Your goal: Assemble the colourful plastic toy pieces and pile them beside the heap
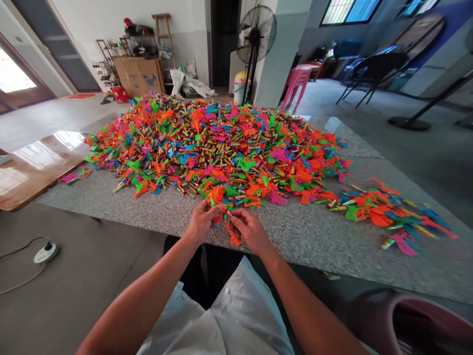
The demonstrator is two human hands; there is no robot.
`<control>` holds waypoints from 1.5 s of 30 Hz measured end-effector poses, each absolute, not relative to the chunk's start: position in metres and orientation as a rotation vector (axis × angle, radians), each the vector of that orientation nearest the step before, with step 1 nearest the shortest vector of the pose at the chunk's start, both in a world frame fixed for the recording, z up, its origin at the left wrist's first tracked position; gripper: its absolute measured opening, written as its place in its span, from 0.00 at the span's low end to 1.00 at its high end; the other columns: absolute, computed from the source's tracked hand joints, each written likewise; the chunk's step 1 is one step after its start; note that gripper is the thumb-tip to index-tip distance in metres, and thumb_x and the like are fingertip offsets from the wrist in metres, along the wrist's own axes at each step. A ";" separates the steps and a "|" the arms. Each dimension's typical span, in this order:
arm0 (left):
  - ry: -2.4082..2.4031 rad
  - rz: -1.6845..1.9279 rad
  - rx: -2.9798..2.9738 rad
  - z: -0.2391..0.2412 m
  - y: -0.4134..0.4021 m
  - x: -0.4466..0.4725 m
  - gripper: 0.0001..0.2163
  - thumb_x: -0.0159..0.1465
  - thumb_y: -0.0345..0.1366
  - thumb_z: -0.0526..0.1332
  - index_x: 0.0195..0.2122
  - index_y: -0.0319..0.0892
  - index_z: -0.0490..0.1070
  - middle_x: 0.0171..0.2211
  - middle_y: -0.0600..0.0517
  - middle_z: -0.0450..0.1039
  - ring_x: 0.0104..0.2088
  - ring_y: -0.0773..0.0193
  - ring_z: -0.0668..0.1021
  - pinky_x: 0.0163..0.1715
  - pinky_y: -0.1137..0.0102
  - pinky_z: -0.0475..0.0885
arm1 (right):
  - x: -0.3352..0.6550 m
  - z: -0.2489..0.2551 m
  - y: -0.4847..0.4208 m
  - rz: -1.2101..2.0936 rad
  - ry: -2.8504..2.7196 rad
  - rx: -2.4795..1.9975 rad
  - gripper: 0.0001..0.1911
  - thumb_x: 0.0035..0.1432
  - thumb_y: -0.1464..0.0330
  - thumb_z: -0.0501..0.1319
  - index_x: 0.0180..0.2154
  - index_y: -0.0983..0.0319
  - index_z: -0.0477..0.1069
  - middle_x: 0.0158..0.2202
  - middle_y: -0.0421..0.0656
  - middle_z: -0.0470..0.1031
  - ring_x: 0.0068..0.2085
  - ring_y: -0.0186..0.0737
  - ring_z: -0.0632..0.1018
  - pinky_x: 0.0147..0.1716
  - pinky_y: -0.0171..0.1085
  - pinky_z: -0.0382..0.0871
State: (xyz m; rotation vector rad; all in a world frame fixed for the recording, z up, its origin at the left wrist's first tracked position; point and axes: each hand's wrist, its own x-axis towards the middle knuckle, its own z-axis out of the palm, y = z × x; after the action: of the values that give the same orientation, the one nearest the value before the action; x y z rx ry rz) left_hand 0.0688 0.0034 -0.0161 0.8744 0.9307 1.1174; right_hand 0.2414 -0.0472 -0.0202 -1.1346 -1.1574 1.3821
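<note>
A huge heap of small bright plastic toy parts and little coloured tubes [218,143] covers the middle of a grey speckled stone table [306,236]. At the table's near edge my left hand [201,222] is closed on an orange plastic piece [218,209]. My right hand [249,229] pinches the same orange piece from the right; more orange plastic [233,239] hangs below its fingers. A small coloured tube seems to sit between the two hands.
A smaller pile of parts [391,212] lies at the right of the table. A wooden tabletop [33,167] adjoins on the left. A power strip [45,252] lies on the floor. A dark pink tub [417,320] stands at bottom right. A standing fan [255,44] and chairs are behind.
</note>
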 end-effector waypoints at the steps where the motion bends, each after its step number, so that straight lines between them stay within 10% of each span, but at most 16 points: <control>1: 0.951 1.128 0.853 -0.016 0.002 0.070 0.21 0.52 0.48 0.78 0.39 0.41 0.75 0.33 0.53 0.79 0.27 0.69 0.77 0.29 0.73 0.71 | 0.241 -0.020 -0.048 1.350 -1.188 -1.154 0.19 0.63 0.50 0.66 0.43 0.58 0.74 0.28 0.37 0.75 0.22 0.32 0.69 0.20 0.32 0.63; 10: 1.051 0.985 0.914 -0.026 0.003 0.083 0.23 0.53 0.54 0.75 0.38 0.41 0.76 0.34 0.51 0.79 0.30 0.65 0.79 0.30 0.71 0.74 | 0.270 -0.026 -0.050 1.369 -1.108 -1.260 0.20 0.59 0.49 0.68 0.40 0.59 0.76 0.26 0.37 0.74 0.21 0.33 0.70 0.19 0.33 0.66; 20: 1.622 0.814 1.972 -0.045 0.024 0.036 0.12 0.65 0.39 0.67 0.49 0.49 0.79 0.46 0.48 0.79 0.43 0.56 0.80 0.44 0.66 0.72 | 0.470 -0.031 -0.044 0.603 -0.091 -1.292 0.08 0.59 0.61 0.64 0.37 0.59 0.72 0.34 0.38 0.79 0.24 0.29 0.74 0.20 0.27 0.66; 25: 1.622 0.617 2.285 -0.042 0.027 0.048 0.21 0.68 0.40 0.64 0.63 0.54 0.73 0.52 0.45 0.74 0.51 0.51 0.78 0.48 0.63 0.73 | 0.402 -0.045 -0.042 0.834 -0.742 -1.644 0.15 0.56 0.58 0.68 0.42 0.59 0.77 0.35 0.43 0.81 0.26 0.38 0.76 0.23 0.35 0.69; 31: 1.717 0.568 2.330 -0.036 0.036 0.055 0.18 0.69 0.36 0.61 0.60 0.51 0.74 0.51 0.43 0.72 0.52 0.49 0.77 0.49 0.61 0.73 | 0.302 -0.058 -0.038 0.503 -1.827 -1.802 0.14 0.63 0.67 0.66 0.50 0.62 0.76 0.55 0.52 0.75 0.48 0.47 0.79 0.50 0.43 0.71; 45: 1.538 0.224 2.263 -0.037 -0.004 0.092 0.14 0.71 0.48 0.60 0.45 0.45 0.79 0.40 0.44 0.82 0.43 0.51 0.83 0.41 0.65 0.71 | 0.283 -0.050 -0.039 0.520 -2.019 -2.029 0.10 0.64 0.71 0.63 0.48 0.62 0.72 0.46 0.53 0.79 0.46 0.51 0.80 0.43 0.40 0.66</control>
State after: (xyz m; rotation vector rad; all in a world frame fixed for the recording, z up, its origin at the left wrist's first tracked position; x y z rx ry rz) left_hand 0.0916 -0.0041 -0.0372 2.2634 1.5381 0.2244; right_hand 0.2832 -0.0388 -0.0498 -2.0294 -2.0192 0.5202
